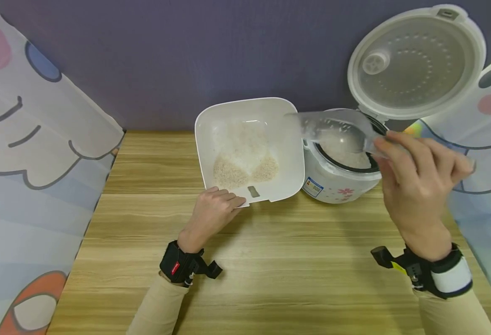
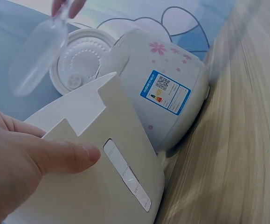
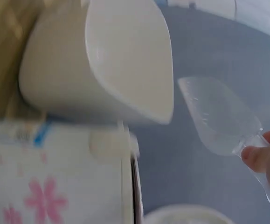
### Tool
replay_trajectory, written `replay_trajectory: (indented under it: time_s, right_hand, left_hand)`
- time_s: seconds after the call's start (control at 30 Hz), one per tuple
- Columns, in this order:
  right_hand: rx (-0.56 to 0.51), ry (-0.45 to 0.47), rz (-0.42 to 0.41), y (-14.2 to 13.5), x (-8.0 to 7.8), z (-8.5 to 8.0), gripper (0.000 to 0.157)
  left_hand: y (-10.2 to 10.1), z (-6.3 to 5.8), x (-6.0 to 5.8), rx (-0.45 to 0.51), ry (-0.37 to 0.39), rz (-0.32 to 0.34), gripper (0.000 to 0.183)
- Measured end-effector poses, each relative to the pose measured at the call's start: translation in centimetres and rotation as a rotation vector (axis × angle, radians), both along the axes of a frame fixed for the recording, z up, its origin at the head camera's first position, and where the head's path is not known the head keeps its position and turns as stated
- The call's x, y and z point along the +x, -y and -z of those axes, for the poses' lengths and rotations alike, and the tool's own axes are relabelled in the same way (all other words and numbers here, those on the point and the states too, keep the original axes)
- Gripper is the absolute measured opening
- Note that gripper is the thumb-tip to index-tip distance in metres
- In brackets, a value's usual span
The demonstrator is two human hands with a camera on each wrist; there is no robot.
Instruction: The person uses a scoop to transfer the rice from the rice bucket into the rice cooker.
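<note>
My left hand [image 1: 214,209] grips the near rim of a white rice bin [image 1: 208,121], its thumb against the outer wall in the left wrist view. Inside the bin, some rice [image 1: 228,173] lies in two patches towards the near side. My right hand [image 1: 422,181] holds a clear plastic scoop [image 3: 223,116] by its handle, raised between the bin and the rice cooker [image 1: 333,184]. No rice can be made out in the scoop in the right wrist view. Beneath it the cooker stands open, with pale contents [image 1: 356,159] in its dark inner pot.
The cooker's hinged lid [image 1: 421,109] is tipped up at the back right, close to the right hand. Both bin and cooker stand side by side on a wooden table [image 1: 270,274]. A grey-purple backdrop [image 1: 187,56] rises behind them, with cartoon-printed cloths [image 1: 40,209] at the sides.
</note>
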State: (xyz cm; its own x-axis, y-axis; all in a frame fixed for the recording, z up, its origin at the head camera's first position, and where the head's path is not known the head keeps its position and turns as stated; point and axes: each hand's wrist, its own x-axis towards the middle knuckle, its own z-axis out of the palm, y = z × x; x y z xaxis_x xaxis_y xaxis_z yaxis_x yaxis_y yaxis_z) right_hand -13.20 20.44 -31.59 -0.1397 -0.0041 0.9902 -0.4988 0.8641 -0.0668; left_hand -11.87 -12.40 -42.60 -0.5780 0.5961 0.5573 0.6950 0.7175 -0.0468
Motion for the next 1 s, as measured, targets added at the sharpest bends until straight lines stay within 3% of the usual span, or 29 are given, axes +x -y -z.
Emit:
replay_trajectory:
  time_s: [0.13, 0.23, 0.63, 0.77, 1.0]
  right_hand:
    - [0.141, 0.032, -0.071, 1.7, 0.0, 0.6, 0.028]
    - [0.293, 0.087, -0.076, 2.3, -0.3, 1.4, 0.029]
    - [0.889, 0.086, 0.083, 3.8, -3.3, 3.5, 0.036]
    - [1.027, 0.105, 0.073, 4.1, -4.1, 3.7, 0.037]
    - [1.238, 0.049, 0.184, 4.9, -5.0, 4.0, 0.036]
  left_hand:
    - [0.0, -0.1, 0.0, -0.005, 0.009, -0.002, 0.014]
    - [0.0, -0.1, 0.0, -0.007, 0.012, -0.001, 0.015]
    - [0.1, 0.0, 0.1, -0.009, 0.016, 0.004, 0.018]
    - [0.1, 0.0, 0.1, -0.013, 0.02, 0.007, 0.018]
    - [0.0, -0.1, 0.0, -0.019, 0.006, 0.006, 0.018]
